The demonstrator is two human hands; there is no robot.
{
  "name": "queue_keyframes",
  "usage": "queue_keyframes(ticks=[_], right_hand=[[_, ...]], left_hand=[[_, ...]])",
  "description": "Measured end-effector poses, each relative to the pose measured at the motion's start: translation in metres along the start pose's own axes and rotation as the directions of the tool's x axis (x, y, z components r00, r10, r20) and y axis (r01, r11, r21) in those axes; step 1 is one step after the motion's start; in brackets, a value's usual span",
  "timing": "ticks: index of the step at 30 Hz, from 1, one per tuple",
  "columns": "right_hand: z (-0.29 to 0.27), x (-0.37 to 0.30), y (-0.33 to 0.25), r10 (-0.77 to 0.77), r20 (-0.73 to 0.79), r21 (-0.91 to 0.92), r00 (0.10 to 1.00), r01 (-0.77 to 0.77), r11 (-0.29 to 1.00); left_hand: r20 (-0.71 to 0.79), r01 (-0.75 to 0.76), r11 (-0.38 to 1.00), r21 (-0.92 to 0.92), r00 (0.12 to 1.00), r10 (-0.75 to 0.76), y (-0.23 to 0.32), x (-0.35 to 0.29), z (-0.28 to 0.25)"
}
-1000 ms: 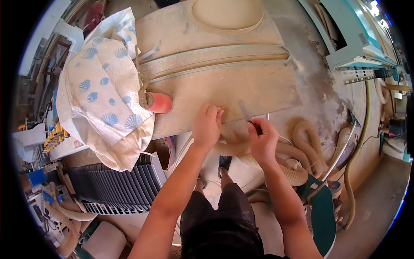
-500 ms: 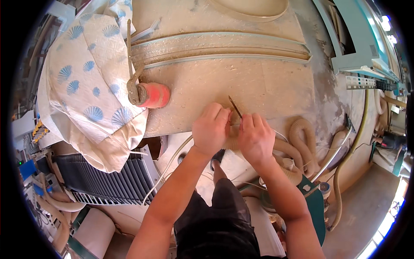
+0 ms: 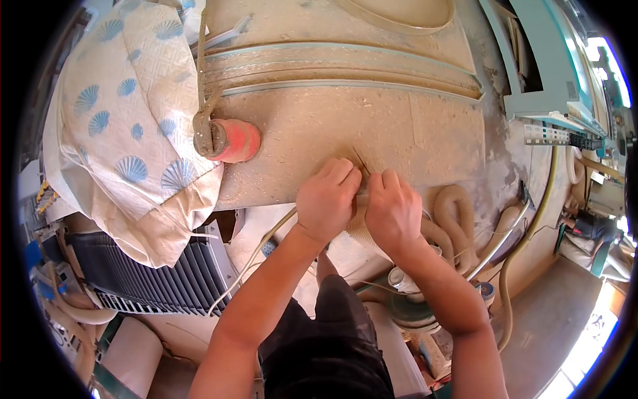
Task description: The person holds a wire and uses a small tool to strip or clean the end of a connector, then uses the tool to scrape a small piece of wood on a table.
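Note:
My left hand and my right hand are close together over the near edge of a dusty table. A thin, dark, pointed strip sticks up from the fingers of my right hand, angled away to the left. The right fingers are pinched at its lower end. My left hand is closed beside it, thumb side toward the right hand. Whatever the left fingers hold is hidden.
A red cylinder with a metal arm stands left on the table, beside a shell-patterned cloth. Long channel-shaped strips lie farther back. Ribbed hoses coil at right. A black pleated cover sits below left.
The dark strip has turned and looks narrower. Both hands stay close together. The whole view has shifted a little, and my legs and feet appear in a different position.

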State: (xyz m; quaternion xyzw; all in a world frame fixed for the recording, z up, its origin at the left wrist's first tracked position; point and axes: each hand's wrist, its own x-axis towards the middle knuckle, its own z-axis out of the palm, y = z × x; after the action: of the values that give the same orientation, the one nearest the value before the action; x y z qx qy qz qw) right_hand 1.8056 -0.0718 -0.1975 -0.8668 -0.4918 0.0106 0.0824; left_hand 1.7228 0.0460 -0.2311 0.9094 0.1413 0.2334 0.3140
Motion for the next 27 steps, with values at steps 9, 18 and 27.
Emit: queue_keyframes(ticks=[9, 18, 27], right_hand=[[0.001, 0.007, 0.000, 0.008, 0.016, 0.043, 1.000, -0.008, 0.999], [-0.013, 0.010, 0.000, 0.094, 0.121, 0.217, 0.988, -0.118, 0.969], [-0.032, 0.001, 0.021, 0.238, 0.221, 0.600, 0.946, -0.324, 0.732]], left_hand=[[0.020, -0.014, 1.000, 0.009, 1.000, 0.014, 0.001, 0.005, -0.006], [0.001, 0.039, 0.999, -0.024, 0.999, -0.039, 0.000, 0.000, -0.003], [-0.093, 0.122, 0.990, -0.067, 0.987, -0.128, 0.002, 0.002, 0.002]])
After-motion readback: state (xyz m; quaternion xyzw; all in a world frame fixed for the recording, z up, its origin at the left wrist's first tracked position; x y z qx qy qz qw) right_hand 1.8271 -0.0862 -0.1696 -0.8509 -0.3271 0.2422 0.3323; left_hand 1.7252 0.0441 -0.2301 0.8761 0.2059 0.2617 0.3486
